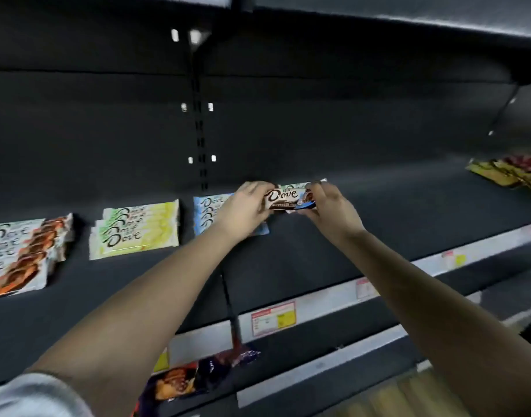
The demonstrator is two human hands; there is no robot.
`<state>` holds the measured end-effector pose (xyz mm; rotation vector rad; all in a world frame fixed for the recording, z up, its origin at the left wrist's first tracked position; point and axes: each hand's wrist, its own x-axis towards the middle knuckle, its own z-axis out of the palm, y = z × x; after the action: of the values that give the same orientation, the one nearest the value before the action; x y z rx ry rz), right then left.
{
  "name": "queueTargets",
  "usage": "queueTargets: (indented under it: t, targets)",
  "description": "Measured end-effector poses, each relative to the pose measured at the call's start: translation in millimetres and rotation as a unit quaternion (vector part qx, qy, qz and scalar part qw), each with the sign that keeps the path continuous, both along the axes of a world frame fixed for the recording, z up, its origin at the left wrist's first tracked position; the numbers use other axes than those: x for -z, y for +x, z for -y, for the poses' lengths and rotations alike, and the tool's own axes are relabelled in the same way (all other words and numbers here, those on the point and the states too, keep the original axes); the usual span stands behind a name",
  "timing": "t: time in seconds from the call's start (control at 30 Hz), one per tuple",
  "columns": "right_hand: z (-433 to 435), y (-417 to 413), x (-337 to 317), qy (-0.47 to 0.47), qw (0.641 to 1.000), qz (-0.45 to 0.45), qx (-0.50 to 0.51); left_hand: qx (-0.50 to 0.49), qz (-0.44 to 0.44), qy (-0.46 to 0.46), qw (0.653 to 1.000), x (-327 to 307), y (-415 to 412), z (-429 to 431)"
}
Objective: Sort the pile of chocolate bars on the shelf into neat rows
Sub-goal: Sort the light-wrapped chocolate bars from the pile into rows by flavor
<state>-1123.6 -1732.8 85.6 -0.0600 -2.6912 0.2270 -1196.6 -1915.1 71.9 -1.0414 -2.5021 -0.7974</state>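
Both my hands hold one brown-and-white Dove bar above the dark shelf. My left hand grips its left end and my right hand pinches its right end. Another pale bar peeks out just behind it. Under my left hand lies a row of blue Dove bars, partly hidden. Further left sit a row of yellow-green bars and a row of orange-brown bars.
Yellow and red packets lie at the shelf's far right. Price tags line the shelf's front rail. On the lower shelf lie dark purple and orange packets. An upper shelf overhangs.
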Motion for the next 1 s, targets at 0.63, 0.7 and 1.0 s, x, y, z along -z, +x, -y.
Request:
queueTargets:
  t: [0.63,0.7,1.0]
  targets:
    - [-101.0,-14.1,49.0,-0.059,0.992,0.110,-0.025,-0.055,0.091,0.024,0.994,49.7,1.3,-102.1]
    - [-102.0,-21.3,51.5,-0.061,0.992,0.109,-0.027,-0.081,0.083,0.025,0.993,50.3,-1.0,-105.5]
    - [-111.6,-48.7,61.8,-0.082,0.990,0.093,-0.065,-0.167,0.093,0.084,0.978,57.8,-3.5,-120.7]
